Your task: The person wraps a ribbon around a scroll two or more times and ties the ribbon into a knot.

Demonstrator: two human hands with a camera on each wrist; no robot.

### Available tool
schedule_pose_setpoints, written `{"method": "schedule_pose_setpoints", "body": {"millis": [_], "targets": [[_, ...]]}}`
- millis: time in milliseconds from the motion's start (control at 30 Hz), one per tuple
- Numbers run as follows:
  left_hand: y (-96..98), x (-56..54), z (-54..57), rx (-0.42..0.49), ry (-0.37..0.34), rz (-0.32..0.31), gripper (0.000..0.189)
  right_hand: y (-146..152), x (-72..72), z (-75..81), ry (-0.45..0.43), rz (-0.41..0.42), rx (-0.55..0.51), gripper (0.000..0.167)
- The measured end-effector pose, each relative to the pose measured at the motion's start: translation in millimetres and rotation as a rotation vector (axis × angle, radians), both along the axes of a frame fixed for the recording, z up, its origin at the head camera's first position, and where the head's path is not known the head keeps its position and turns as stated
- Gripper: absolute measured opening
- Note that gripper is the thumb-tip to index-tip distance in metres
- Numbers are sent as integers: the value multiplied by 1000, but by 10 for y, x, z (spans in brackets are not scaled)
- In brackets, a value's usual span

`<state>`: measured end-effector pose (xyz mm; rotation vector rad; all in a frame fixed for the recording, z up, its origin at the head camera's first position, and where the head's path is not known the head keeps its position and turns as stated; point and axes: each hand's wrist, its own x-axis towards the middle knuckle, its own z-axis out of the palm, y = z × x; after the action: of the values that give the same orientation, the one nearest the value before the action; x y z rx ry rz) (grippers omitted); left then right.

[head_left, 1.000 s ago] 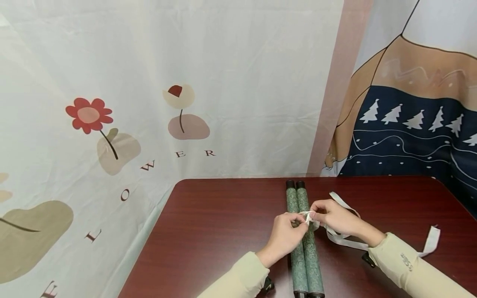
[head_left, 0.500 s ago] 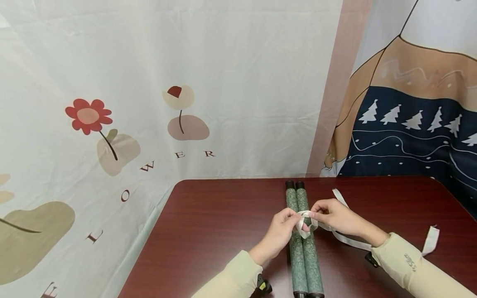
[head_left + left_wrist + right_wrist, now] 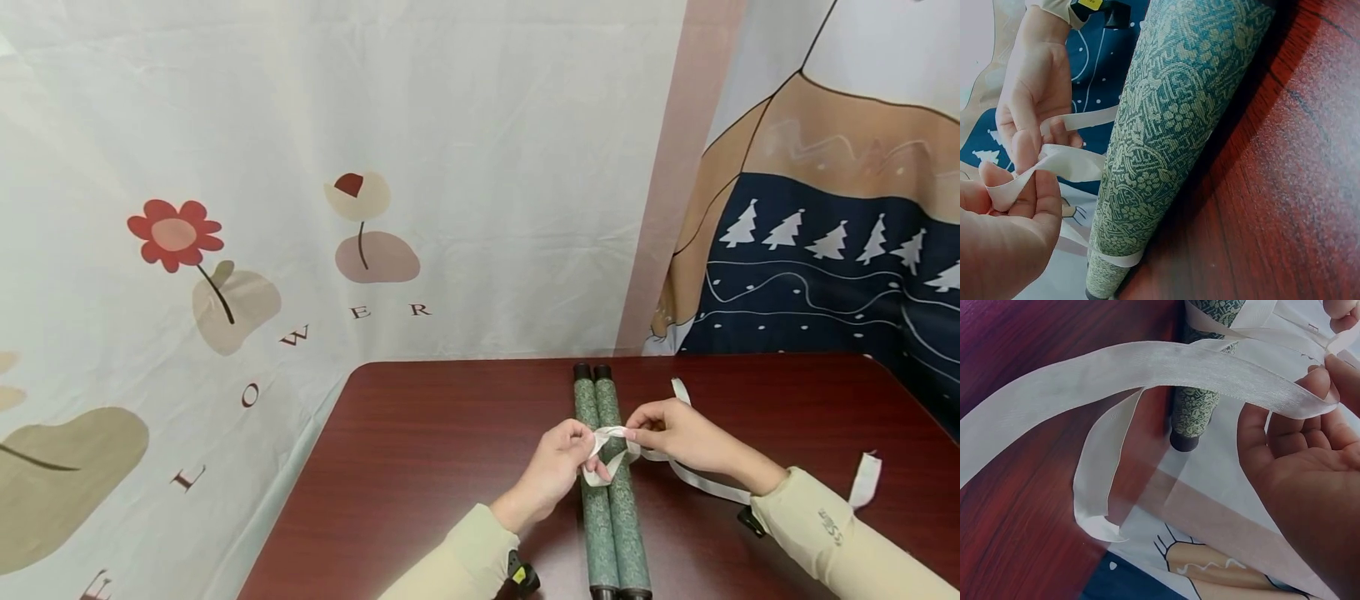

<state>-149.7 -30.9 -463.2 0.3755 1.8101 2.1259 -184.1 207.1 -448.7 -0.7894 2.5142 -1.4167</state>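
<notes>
Two green brocade-patterned rolls (image 3: 630,533) with black end caps lie side by side on the table, like a scroll rolled from both ends. A white ribbon (image 3: 1079,164) goes around them, and its free lengths run to both hands above the rolls. My left hand (image 3: 551,467) pinches the ribbon between thumb and fingers, with a loop of it hanging by the fingertips. My right hand (image 3: 686,435) pinches another part of the ribbon, just right of the rolls. In the left wrist view a ribbon band (image 3: 1119,259) crosses the roll's surface.
The dark red wooden table (image 3: 420,450) ends against a printed cloth backdrop (image 3: 495,167). A ribbon tail (image 3: 712,486) trails right, passing under the right forearm, and its end (image 3: 867,481) shows beyond the sleeve. Another end (image 3: 680,390) lies behind the right hand.
The left hand has shifted left and slightly down, drawing a ribbon loop out over the rolls. The right hand has hardly moved. The rolls stay in place.
</notes>
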Motion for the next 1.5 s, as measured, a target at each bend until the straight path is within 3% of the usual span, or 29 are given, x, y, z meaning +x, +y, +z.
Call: {"method": "schedule_pose_setpoints", "body": {"millis": [267,400,767,967,1200,1500], "targets": [[-102,-11,-33,6,-61,38,16,45,31,16,-73,-1,-11,12],[-183,-39,-31,-12,-75,42,22,96,25,-8,-53,-12,15,13],[-320,-160,113,-22,-96,-70,31,240,39,-12,-26,-28,57,21],[-444,-185,161,-100,-68,-88,34,344,55,18,-19,-45,83,15],[-619,-192,127,-181,-40,-57,30,478,76,67,-20,-46,80,10],[-930,-190,119,-308,48,-52,27,707,96,79,-11,-87,151,8]]}}
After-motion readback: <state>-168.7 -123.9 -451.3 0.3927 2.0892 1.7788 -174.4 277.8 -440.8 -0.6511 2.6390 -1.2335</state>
